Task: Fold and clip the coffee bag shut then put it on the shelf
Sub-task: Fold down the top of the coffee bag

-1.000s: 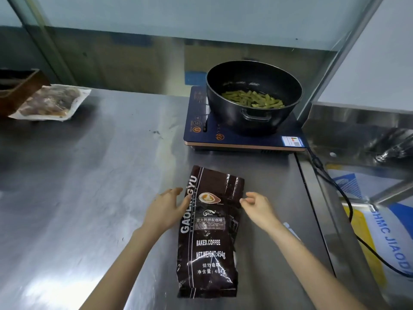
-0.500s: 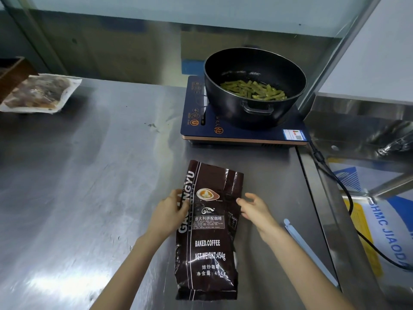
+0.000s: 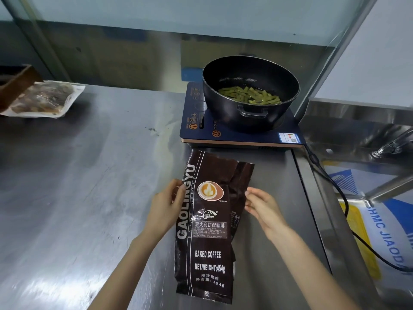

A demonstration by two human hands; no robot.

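Note:
A dark brown coffee bag (image 3: 207,231) lies flat on the steel table (image 3: 89,186), its open top pointing away from me toward the cooker. The top right part of the bag is creased and slightly raised. My left hand (image 3: 166,206) pinches the bag's left edge near the top, fingers over the printed lettering. My right hand (image 3: 263,206) is at the bag's right edge with its fingers spread, the tips just touching the foil. No clip shows in this frame.
Just beyond the bag stands a blue induction cooker (image 3: 196,128) with a black pot (image 3: 250,92) holding green beans. Its black cable (image 3: 335,186) runs down the right side. A vacuum pack (image 3: 44,99) and wooden box (image 3: 15,83) sit far left.
The bag's top right corner has creased and lifted. My right fingers have spread apart. The pale blue clip seen beside my right forearm half a second ago is out of sight.

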